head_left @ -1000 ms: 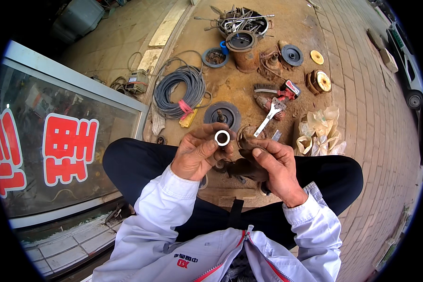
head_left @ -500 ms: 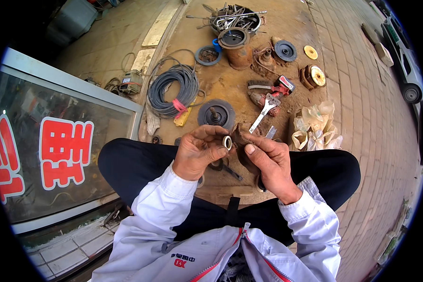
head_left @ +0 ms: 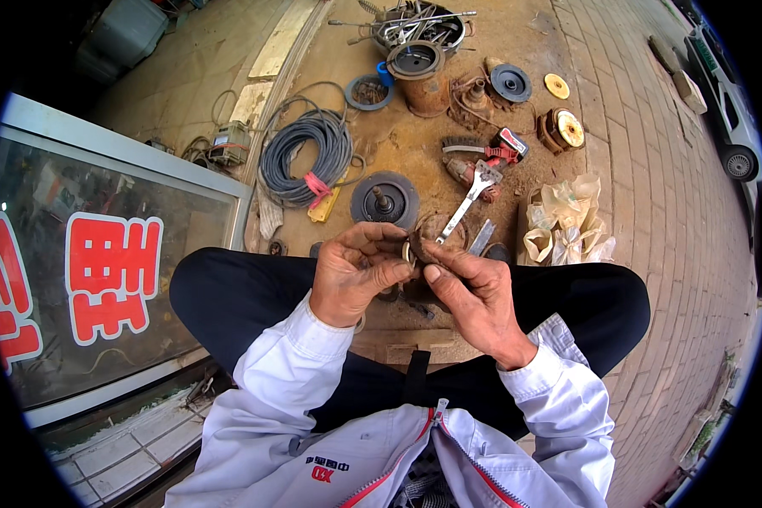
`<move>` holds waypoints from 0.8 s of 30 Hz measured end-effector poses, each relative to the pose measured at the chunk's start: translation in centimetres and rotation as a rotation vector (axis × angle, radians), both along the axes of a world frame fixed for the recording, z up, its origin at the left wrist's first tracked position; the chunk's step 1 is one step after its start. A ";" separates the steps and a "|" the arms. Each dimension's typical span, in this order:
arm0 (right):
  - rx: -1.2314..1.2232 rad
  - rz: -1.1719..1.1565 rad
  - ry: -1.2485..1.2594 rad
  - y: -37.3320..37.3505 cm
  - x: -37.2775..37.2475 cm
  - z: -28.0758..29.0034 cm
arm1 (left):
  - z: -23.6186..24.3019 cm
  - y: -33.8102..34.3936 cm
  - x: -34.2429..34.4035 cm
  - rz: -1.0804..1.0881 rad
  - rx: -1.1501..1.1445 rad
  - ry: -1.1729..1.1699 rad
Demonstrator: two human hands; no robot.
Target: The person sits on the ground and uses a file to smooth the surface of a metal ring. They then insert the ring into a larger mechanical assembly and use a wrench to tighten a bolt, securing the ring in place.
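My left hand [head_left: 345,284] pinches a small pale metal ring [head_left: 407,253] between thumb and fingers, above the ground between my knees. From the other side, my right hand [head_left: 489,311] grips a thin, dirty brown piece [head_left: 417,240], perhaps cloth or abrasive sheet; I cannot tell which. The piece touches or nearly touches the ring, and my fingertips partly hide both. Just beyond my hands lie an adjustable wrench [head_left: 468,201] and a dark round disc with a central shaft [head_left: 383,201]. A red power tool [head_left: 491,161] rests under the wrench's head.
A coiled grey cable [head_left: 306,159] lies left of the parts, beside a glass door [head_left: 135,182]. Farther off stand a rusty cylinder [head_left: 426,95] and a tool-filled basin [head_left: 459,35]. To the right is a plastic bag [head_left: 567,222]; a car [head_left: 728,110] stands beyond the paving.
My right hand has moved slightly left, bringing the brown piece up to the ring. The ring has turned more edge-on, and my left hand stays nearly in place.
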State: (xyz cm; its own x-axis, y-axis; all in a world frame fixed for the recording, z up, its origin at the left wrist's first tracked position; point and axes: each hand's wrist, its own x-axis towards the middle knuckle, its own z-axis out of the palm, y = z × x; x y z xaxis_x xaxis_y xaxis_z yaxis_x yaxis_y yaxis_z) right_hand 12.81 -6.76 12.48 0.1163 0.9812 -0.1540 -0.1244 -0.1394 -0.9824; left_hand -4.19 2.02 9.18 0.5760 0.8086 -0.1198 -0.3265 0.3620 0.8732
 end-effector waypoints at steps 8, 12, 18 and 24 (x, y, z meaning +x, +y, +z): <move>-0.007 0.001 0.012 -0.1 0.0 -0.1 | -0.4 0.2 -0.3 -0.004 0.062 0.016; 0.017 0.011 -0.007 0.0 0.0 -0.1 | -0.3 0.1 -0.4 -0.008 0.036 0.023; 0.060 0.045 -0.051 0.1 0.2 0.0 | -0.3 0.3 -0.8 -0.034 -0.003 0.036; 0.133 0.060 -0.152 0.0 0.3 0.1 | -0.4 0.4 -0.9 -0.043 0.024 0.067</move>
State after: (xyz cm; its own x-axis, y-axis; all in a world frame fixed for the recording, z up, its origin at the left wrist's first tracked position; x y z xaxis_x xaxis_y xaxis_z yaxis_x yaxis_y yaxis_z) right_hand 13.07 -6.72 12.54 0.0693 0.9976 -0.0072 0.0317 -0.0094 -0.9995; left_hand -5.07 2.41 8.83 0.6018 0.7862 -0.1404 -0.2516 0.3535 0.9010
